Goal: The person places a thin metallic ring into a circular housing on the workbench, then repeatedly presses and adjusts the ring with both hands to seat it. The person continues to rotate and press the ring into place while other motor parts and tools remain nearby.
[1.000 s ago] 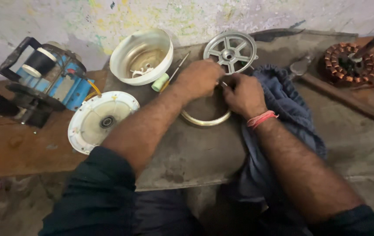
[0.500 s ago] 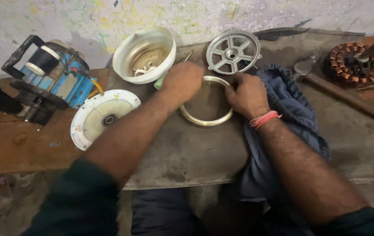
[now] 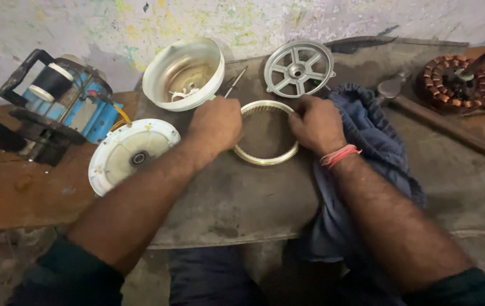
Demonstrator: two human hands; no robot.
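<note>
A pale metal ring (image 3: 266, 159) with a ribbed inner wall lies flat on the grey slab (image 3: 237, 198). My left hand (image 3: 215, 123) rests on the ring's left rim, fingers curled over it. My right hand (image 3: 317, 124) grips the right rim, a pink thread band at its wrist. A blue cloth (image 3: 367, 153) lies under my right forearm. Behind the ring sits a spoked metal cover (image 3: 298, 68), and a screwdriver (image 3: 234, 83) lies next to my left hand.
A white bowl-shaped housing (image 3: 183, 73) with small parts inside stands at the back. A white round cover (image 3: 131, 153) lies at the left beside a blue winding machine (image 3: 61, 105). A copper-wound stator (image 3: 458, 82) and a hammer (image 3: 424, 110) sit at the right.
My left hand has shifted from the ring's far edge down to its left rim. The ring now shows fully between both hands.
</note>
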